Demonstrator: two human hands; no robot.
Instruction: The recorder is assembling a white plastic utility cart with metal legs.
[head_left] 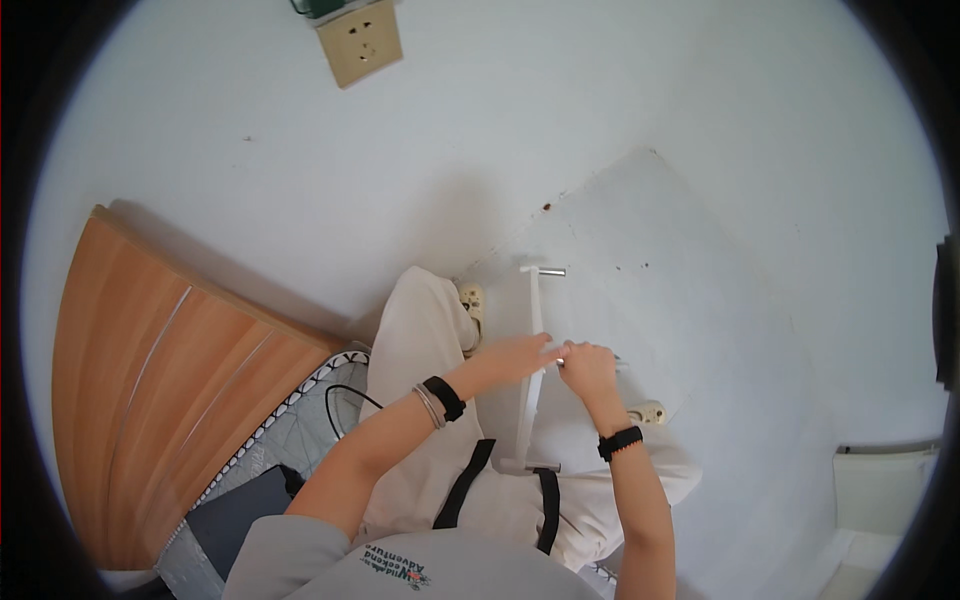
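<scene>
A narrow white bar runs between my knees, with a short silver peg at its far end and another silver peg at its near end. My left hand crosses the middle of the bar and closes around it, its fingertips reaching my right hand. My right hand is curled into a fist just right of the bar. A bit of silver metal shows between the two hands; most of what the right fist holds is hidden.
A wood-coloured panel leans at the left, beside a dark grey flat object and a black cable. A beige wall socket is at the top. A white piece stands at the right. Black straps hang over my lap.
</scene>
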